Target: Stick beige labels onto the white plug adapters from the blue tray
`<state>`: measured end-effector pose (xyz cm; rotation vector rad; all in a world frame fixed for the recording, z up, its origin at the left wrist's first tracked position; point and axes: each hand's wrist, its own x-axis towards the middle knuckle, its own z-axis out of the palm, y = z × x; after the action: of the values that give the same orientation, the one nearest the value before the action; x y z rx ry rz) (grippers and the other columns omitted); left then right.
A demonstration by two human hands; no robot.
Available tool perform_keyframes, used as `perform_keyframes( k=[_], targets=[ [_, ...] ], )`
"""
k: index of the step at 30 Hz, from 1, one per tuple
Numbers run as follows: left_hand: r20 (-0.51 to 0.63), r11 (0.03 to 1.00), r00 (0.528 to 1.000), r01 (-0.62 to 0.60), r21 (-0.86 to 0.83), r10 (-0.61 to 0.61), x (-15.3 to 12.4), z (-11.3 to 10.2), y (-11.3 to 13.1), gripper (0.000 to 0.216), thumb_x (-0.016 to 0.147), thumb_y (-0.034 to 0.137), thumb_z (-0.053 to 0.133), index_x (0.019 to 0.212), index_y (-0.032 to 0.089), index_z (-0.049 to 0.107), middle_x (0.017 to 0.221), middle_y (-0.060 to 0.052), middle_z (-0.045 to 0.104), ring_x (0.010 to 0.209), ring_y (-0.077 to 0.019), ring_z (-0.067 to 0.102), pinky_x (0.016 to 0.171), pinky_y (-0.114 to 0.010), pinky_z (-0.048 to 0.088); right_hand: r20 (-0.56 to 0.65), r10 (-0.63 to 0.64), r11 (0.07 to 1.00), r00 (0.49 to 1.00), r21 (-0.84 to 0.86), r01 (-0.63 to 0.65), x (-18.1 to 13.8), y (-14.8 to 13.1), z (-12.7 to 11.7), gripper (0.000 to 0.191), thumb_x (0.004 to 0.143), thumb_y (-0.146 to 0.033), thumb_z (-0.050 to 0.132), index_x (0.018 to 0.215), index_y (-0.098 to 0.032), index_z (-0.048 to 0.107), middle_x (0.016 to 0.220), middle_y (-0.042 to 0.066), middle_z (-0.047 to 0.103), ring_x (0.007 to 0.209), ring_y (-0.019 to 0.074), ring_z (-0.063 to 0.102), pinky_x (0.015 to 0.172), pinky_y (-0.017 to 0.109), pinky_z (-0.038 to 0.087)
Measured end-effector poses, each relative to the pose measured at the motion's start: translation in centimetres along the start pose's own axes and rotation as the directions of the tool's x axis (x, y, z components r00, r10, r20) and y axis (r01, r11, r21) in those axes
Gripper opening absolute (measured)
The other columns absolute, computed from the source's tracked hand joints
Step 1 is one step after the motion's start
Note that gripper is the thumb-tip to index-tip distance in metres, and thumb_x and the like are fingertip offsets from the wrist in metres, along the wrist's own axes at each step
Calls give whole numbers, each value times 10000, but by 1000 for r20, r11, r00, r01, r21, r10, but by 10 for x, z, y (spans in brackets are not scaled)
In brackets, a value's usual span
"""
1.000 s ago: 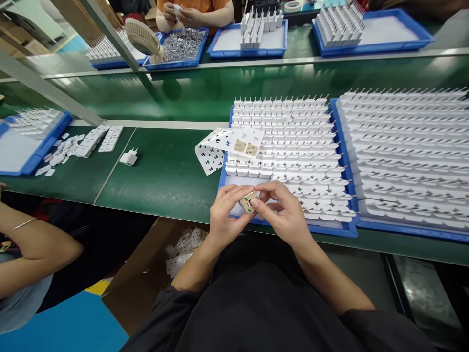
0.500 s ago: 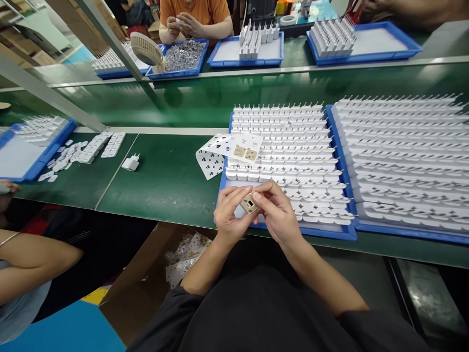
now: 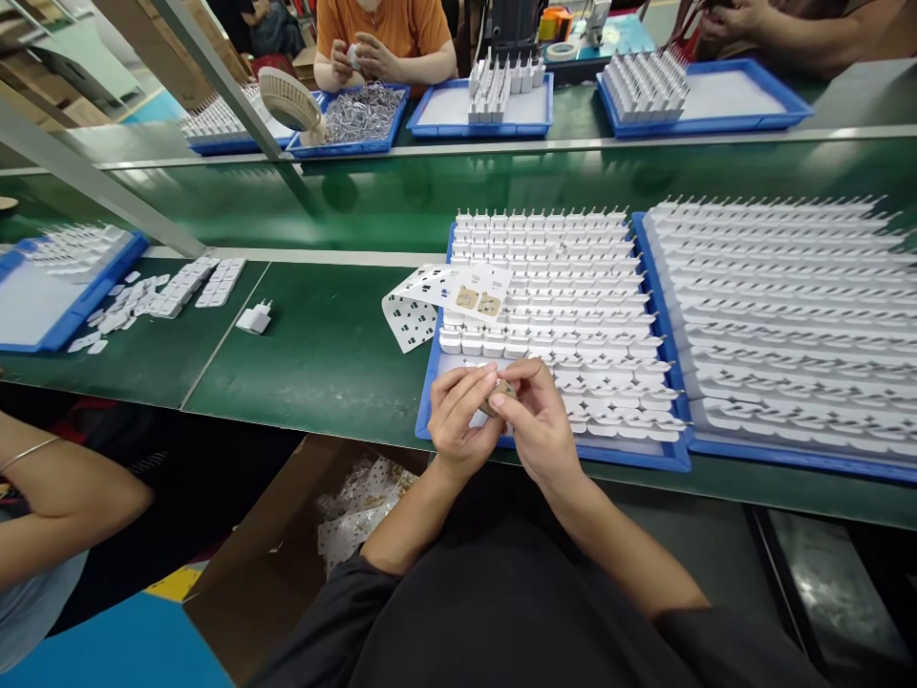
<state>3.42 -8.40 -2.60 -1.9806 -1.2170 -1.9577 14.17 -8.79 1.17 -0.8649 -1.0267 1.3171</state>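
Close over the front edge of the near tray, my left hand (image 3: 464, 420) and my right hand (image 3: 543, 419) meet around a small charger (image 3: 501, 391) with a tan sticker on its port face. Fingers of both hands are closed on it and cover most of it. Rows of white plug chargers (image 3: 551, 306), pins up, fill much of the blue tray (image 3: 428, 406) beyond my hands. A curled white sticker sheet (image 3: 412, 323) lies partly over that tray's left side, with two tan stickers (image 3: 478, 301) on it.
A second blue tray (image 3: 788, 461) of chargers adjoins at right. One loose charger (image 3: 255, 317) and white flat pieces (image 3: 143, 301) lie left. Below the bench stands a cardboard box (image 3: 250, 573) with used sheets. A co-worker's arm (image 3: 72, 487) is at left; another person (image 3: 387, 43) sits opposite.
The charger has turned between my fingers, so its tan face and ports, plain before, are now mostly covered. The co-worker's hand at far left has gone out of view.
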Motion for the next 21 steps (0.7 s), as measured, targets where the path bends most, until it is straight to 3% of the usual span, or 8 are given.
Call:
perform_keyframes(
  k=[4,12,18,21],
  targets=[
    [-18,999,999,-35,25,35,1,0,2,542,834,58,760,1341,221,660,1126,-81,797,1041,-221,701,858,-369,621,-5,41,999,999,19,-41,1,-4,2,128,811,-285,723,894,-254,632,812,-35,433,647,113,397,500,221,352],
    [1,996,999,-44,79,44,0,0,3,502,864,115,753,1333,262,652,1104,-59,800,1017,-223,729,840,-375,632,-41,99,995,994,23,-98,0,-6,4,130,810,-320,697,843,-251,592,764,-35,453,619,119,409,500,232,368],
    [-12,997,1000,-17,72,18,0,0,4,512,857,126,760,1335,272,647,1091,-51,801,978,-216,736,811,-375,636,20,80,996,997,35,-80,0,-6,1,60,856,-302,659,873,-258,622,754,-31,451,604,120,426,490,231,397],
    [-14,998,998,68,-3,-68,-2,-2,3,519,856,139,766,1343,276,652,1129,-61,792,1018,-222,719,838,-382,631,91,123,992,988,24,-126,-1,-3,-5,125,860,-298,662,981,-266,660,831,-21,470,631,118,466,488,230,432]
  ],
)
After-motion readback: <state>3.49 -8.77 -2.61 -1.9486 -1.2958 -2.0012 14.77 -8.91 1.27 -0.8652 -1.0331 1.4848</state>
